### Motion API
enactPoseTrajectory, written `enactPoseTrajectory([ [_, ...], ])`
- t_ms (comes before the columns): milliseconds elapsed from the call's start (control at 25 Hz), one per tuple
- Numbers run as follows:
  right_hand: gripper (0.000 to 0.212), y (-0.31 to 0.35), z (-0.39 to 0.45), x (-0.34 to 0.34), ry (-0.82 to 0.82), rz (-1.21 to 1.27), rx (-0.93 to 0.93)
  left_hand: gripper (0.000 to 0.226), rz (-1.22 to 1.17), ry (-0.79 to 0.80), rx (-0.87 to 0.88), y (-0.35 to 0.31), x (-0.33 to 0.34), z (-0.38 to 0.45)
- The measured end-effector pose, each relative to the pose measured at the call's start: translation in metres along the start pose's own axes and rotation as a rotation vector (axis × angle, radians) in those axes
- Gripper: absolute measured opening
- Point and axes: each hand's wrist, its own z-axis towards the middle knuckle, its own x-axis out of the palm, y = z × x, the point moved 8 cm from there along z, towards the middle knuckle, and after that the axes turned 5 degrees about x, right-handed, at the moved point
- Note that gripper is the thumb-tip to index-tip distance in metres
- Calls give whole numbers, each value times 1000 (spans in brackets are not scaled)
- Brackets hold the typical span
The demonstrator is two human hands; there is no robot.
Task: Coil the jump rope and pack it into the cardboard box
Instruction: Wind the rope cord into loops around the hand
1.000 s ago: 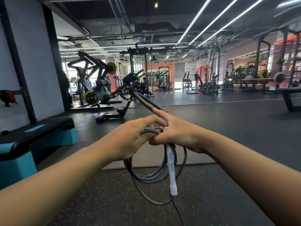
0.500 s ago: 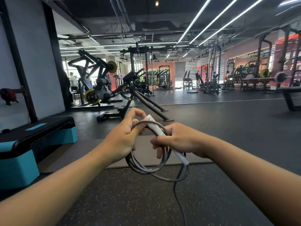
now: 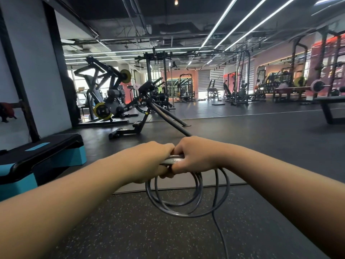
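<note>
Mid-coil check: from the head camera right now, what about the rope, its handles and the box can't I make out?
- Cardboard box: nowhere in the head view, so its position is unknown.
- White plastic handle: only a short stretch shows between the left hand and right hand; the print is cut off by fingers.
- Second handle: not visible.
- Dark grey jump rope: its loose tail leaves the bottom edge, so the remaining length is unknown.
</note>
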Motion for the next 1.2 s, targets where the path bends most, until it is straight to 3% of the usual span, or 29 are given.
enactPoseTrajectory([
  [200,17,-13,-9,-4,201,225,65,19,32,37,75,0,-1,-6],
  [360,43,-44,-21,-26,252,543,156,17,61,10,80,27,-14,-26],
  [480,43,-69,-30,-31,251,507,206,13,116,4,89,42,-15,-41],
  [760,59,-120,-41,-45,-64,503,284,10,326,0,-51,94,-24,-62],
  [880,45,-119,-36,-40,-202,854,190,6,-123,-237,-241,106,-24,-66],
  [960,42,-101,-24,-24,-203,1087,122,13,-450,-430,-313,97,-23,-58],
  [1120,81,-48,-6,17,-168,1267,12,16,-919,-714,-427,71,-8,-33],
  [1200,83,-25,-4,30,-233,1323,-37,23,-1050,-801,-516,60,3,-21],
])
